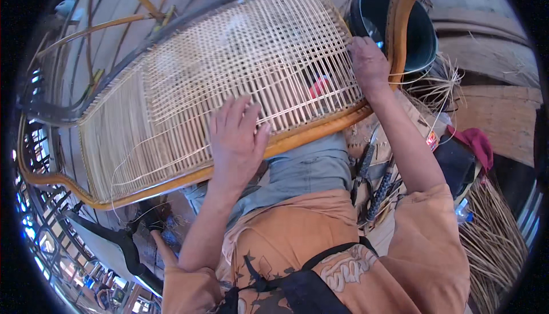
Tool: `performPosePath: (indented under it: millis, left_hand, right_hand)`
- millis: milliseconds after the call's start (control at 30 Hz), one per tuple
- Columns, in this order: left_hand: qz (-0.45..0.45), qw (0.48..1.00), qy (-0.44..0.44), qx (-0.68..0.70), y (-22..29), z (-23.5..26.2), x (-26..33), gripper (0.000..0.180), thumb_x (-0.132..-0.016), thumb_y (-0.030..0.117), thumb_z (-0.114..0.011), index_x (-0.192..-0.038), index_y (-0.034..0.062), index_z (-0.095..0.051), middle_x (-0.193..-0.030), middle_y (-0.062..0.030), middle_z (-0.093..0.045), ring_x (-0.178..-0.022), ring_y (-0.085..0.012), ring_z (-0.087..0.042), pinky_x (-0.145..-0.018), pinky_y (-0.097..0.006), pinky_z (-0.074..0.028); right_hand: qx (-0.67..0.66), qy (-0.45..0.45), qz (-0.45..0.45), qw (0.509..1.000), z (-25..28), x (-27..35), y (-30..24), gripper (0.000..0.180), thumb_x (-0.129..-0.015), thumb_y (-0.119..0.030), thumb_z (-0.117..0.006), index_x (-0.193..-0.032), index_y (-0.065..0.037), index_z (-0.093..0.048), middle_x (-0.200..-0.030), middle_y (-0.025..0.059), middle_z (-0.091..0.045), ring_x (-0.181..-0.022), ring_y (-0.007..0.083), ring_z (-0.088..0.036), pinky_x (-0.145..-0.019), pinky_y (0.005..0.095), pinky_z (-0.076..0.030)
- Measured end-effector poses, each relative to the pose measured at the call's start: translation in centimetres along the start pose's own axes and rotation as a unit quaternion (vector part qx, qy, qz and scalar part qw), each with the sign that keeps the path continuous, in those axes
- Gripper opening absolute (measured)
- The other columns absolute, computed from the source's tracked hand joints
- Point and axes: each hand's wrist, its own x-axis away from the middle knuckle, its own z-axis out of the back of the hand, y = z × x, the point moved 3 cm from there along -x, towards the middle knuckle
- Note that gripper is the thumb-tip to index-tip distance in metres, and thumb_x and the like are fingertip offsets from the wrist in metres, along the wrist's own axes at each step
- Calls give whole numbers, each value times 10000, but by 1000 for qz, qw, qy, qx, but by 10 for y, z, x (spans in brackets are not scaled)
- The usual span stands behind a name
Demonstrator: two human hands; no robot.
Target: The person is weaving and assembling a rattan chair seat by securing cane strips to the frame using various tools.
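Here, the left hand [235, 137] lay flat, fingers spread, on the pale woven cane panel [229, 80] across the lap; the right hand [369, 62] pinched strands at its edge, which might snap under hard pulling.

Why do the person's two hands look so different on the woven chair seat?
The left hand lies flat with fingers spread near the front rail; the right hand is curled, its fingers pinching at the weave's right edge beside the bucket. The left sits nearer the body, the right farther out. Both touch the weave.
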Motion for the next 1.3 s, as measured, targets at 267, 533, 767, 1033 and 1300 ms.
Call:
performPosePath:
  millis: [267, 533, 767, 1033, 1300]
  left_hand:
    - [64, 993, 100, -27, -28, -22, 86, 414, -788, 247, -645, -1160, 82, -569, -1241, -94, -506, -1227, -329, -415, -1017, -492, -325]
    - [86, 987, 135, -23, -16, -26, 69, 343, -785, 224, -641, -1093, 78, -601, -1198, -73, -546, -1174, -304, -464, -974, -448, -353]
    - [75, 989, 128, -13, -19, -29, 74, 322, -796, 233, -628, -1074, 72, -601, -1174, -66, -541, -1177, -287, -444, -974, -434, -342]
    - [78, 989, 122, -16, -18, -29, 72, 320, -785, 231, -635, -1063, 76, -601, -1167, -59, -545, -1171, -284, -451, -982, -430, -338]
    - [73, 988, 130, -28, -17, -27, 71, 297, -787, 227, -628, -1044, 80, -605, -1149, -53, -551, -1162, -282, -456, -972, -431, -345]
  right_hand:
    - [-94, 37, -14, 995, 50, 1, -21, 218, -832, -91, -596, -1035, -14, -603, -945, 144, -601, -909, 310, -575, -784, 357, -463]
    - [7, -214, -383, 899, 78, 228, -6, 405, -833, -324, -613, -1053, 14, -577, -962, 265, -639, -921, 414, -617, -797, 456, -479]
    - [-24, -259, -420, 870, 55, 247, -17, 509, -798, -357, -646, -1120, 31, -576, -1006, 252, -646, -963, 373, -624, -845, 417, -478]
    - [-153, -169, -486, 844, 76, 272, -17, 389, -840, -236, -567, -1131, 22, -554, -845, 200, -642, -790, 352, -637, -760, 442, -495]
    - [-133, -8, -147, 980, 98, 130, -40, 340, -903, -128, -494, -1215, 2, -466, -1029, 256, -555, -962, 439, -537, -828, 445, -442]
